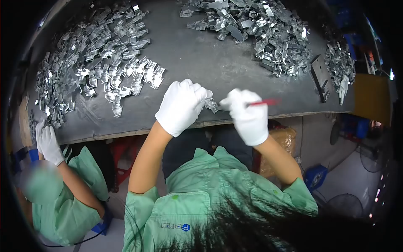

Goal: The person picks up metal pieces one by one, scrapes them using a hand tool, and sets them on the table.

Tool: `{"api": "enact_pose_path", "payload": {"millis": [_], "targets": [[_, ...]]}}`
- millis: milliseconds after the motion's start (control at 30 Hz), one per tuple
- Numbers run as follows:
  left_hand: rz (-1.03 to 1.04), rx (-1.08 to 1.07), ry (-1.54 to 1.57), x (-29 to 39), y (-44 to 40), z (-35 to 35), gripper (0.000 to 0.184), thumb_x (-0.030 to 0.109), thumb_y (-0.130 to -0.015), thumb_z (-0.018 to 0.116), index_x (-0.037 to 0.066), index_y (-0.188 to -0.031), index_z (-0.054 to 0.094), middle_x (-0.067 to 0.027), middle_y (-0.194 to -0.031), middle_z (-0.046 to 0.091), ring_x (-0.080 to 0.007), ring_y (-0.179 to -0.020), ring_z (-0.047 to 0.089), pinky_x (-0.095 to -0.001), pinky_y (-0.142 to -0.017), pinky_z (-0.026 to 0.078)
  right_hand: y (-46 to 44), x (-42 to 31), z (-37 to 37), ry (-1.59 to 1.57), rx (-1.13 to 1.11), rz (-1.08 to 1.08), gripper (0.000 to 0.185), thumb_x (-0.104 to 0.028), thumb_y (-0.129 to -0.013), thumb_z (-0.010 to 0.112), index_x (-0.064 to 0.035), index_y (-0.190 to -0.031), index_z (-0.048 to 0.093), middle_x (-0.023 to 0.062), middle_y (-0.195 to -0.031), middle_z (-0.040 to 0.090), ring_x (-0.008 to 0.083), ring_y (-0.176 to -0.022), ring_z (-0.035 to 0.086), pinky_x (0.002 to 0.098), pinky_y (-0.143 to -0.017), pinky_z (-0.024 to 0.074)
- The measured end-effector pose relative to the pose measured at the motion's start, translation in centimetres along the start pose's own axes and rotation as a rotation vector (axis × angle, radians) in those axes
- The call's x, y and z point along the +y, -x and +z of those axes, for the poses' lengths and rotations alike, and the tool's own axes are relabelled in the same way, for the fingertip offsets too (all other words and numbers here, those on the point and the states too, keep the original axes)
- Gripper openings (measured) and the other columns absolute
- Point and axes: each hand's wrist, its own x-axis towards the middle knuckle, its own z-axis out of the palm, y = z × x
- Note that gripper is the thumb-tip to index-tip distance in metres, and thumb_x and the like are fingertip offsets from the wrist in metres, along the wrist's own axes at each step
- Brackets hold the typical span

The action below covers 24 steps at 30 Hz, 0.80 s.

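My left hand (181, 106), in a white glove, is closed on a small shiny metal part (212, 106) just above the front of the dark table (176, 50). Its fingers hide part of that piece. To the right, my right hand (247, 113), also gloved in white, grips a tool with a red handle (264, 102), smeared by motion. The tool's thin end points left toward the metal part; whether it touches cannot be made out.
Bent metal parts lie spread at the left (105, 63), and another heap (260, 33) sits at the back right. A dark flat bar (320, 77) lies near further parts (339, 63). At the left, a co-worker's gloved hands (49, 143) rest by the table edge.
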Motion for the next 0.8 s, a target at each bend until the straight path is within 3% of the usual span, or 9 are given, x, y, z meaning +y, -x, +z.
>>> {"api": "enact_pose_path", "payload": {"millis": [33,133,233,267,367,433,567,667,800], "targets": [[0.000,0.011,0.007,0.0,0.0,0.0,0.023,0.013,-0.079,0.076,0.017,-0.097,0.064,-0.0002,-0.080,0.061,-0.0273,-0.075,0.057,-0.0414,-0.065,0.044,0.0,-0.3,0.0,-0.458,0.073,0.485,0.022,-0.021,-0.098,0.064,-0.0056,-0.083,0.068,0.0039,-0.066,0.066,0.0122,-0.053,0.058,0.0292,-0.052,0.0454],[-0.011,-0.009,0.002,0.1,0.0,-0.2,0.022,0.013,-0.079,0.076,0.017,-0.098,0.064,-0.0003,-0.080,0.061,-0.0272,-0.075,0.057,-0.0413,-0.065,0.044,0.0,0.0,-0.4,-0.468,0.020,0.658,0.034,-0.026,-0.103,0.058,-0.0003,-0.081,0.066,0.0092,-0.078,0.073,0.0088,-0.056,0.061,0.0255,-0.053,0.0460],[-0.012,-0.018,-0.010,0.3,-0.1,-0.2,0.021,0.013,-0.080,0.076,0.017,-0.097,0.065,-0.0001,-0.079,0.060,-0.0268,-0.075,0.056,-0.0412,-0.065,0.043,0.6,0.5,0.8,-0.526,0.024,0.534,0.033,-0.025,-0.103,0.059,-0.0011,-0.081,0.066,0.0075,-0.077,0.072,0.0077,-0.056,0.059,0.0246,-0.052,0.0449],[-0.016,-0.018,-0.015,0.2,-0.1,-0.2,0.021,0.013,-0.079,0.076,0.017,-0.097,0.065,0.0000,-0.079,0.060,-0.0266,-0.075,0.056,-0.0412,-0.065,0.043,0.5,0.1,1.1,-0.494,0.046,0.543,0.032,-0.027,-0.099,0.063,-0.0042,-0.076,0.065,0.0042,-0.064,0.063,0.0097,-0.050,0.054,0.0266,-0.049,0.0431],[-0.015,-0.020,-0.026,0.2,-0.1,-0.2,0.020,0.014,-0.079,0.076,0.017,-0.096,0.065,0.0003,-0.078,0.060,-0.0263,-0.074,0.056,-0.0408,-0.066,0.043,0.2,-0.9,0.0,0.603,-0.196,-0.481,0.031,-0.028,-0.092,0.066,-0.0078,-0.069,0.059,0.0028,-0.056,0.050,0.0135,-0.048,0.048,0.0309,-0.046,0.0399],[-0.028,-0.034,-0.014,0.3,-0.1,-0.2,0.021,0.014,-0.079,0.076,0.017,-0.096,0.065,0.0006,-0.078,0.060,-0.0262,-0.075,0.056,-0.0407,-0.067,0.043,2.5,-1.7,2.2,0.647,-0.103,-0.627,0.029,-0.028,-0.082,0.069,-0.0111,-0.064,0.052,0.0035,-0.055,0.046,0.0199,-0.050,0.047,0.0360,-0.045,0.0379],[-0.034,-0.033,0.005,0.2,-0.1,-0.2,0.021,0.014,-0.079,0.076,0.017,-0.096,0.065,0.0010,-0.079,0.060,-0.0264,-0.076,0.056,-0.0405,-0.067,0.043,0.9,0.7,0.3,0.474,-0.075,-0.422,0.019,-0.018,-0.086,0.066,-0.0114,-0.069,0.058,0.0043,-0.059,0.052,0.0215,-0.053,0.052,0.0362,-0.049,0.0399],[-0.027,-0.016,-0.004,0.2,0.0,-0.3,0.021,0.014,-0.079,0.076,0.017,-0.096,0.065,0.0001,-0.079,0.060,-0.0268,-0.076,0.056,-0.0408,-0.067,0.043,0.9,1.3,0.7,-0.306,0.093,0.165,0.013,-0.007,-0.091,0.064,-0.0076,-0.078,0.065,0.0058,-0.068,0.062,0.0265,-0.062,0.060,0.0385,-0.056,0.0476],[-0.016,-0.032,-0.014,0.4,-0.5,-0.7,0.016,0.013,-0.078,0.072,0.014,-0.093,0.067,-0.0022,-0.079,0.066,-0.0261,-0.076,0.061,-0.0403,-0.064,0.047,-0.4,1.5,0.4,0.200,-0.060,-0.299,0.004,-0.009,-0.089,0.068,-0.0129,-0.090,0.069,0.0051,-0.070,0.061,0.0272,-0.061,0.059,0.0391,-0.054,0.0464]]}}
